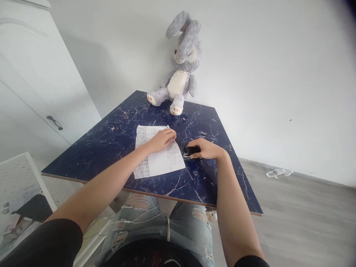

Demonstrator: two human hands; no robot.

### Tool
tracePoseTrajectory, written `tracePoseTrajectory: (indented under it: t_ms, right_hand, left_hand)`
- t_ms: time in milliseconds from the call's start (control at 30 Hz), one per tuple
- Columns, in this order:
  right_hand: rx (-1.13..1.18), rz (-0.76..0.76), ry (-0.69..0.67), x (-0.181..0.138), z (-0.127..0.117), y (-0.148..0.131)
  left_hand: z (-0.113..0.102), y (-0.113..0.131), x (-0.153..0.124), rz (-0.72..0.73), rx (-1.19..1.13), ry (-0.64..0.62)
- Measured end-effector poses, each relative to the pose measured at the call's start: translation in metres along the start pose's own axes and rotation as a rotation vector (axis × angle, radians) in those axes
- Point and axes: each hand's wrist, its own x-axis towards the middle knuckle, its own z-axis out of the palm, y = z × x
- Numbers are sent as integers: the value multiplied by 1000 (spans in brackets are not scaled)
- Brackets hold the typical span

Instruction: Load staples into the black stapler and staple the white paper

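Observation:
A printed sheet of paper [155, 165], perhaps more than one layer, lies on the dark blue marble-patterned table [111, 148]. My left hand [164, 140] rests over its upper right part, with fingers bent around the right edge, which is slightly raised there. Just right of the paper, my right hand [207, 148] is wrapped around a black stapler [191, 150]. The stapler's front end points left, close to the paper's edge; whether they touch I cannot tell. Beyond the right hand lies a small greyish piece [203, 133], too small to make out.
A grey plush rabbit [179, 81] sits at the table's far corner against the white wall. On the left stand a white cabinet [33, 85] and a white-framed surface [27, 163] with a dark item. Crumpled clear plastic [279, 172] lies on the floor at right.

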Motion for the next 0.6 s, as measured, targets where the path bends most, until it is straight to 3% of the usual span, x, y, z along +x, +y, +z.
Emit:
tracePoseTrajectory:
  t_ms: [133,300,600]
  right_hand:
    - [6,-21,-38,1,0,-4]
    - [-12,-9,-20,2,1,1]
    - [-4,-87,-87,9,9,-7]
  left_hand:
    - [0,4,-3,45,-19,-63]
    - [-3,4,-12,103,-191,-260]
    - [11,-5,-12,122,-138,-317]
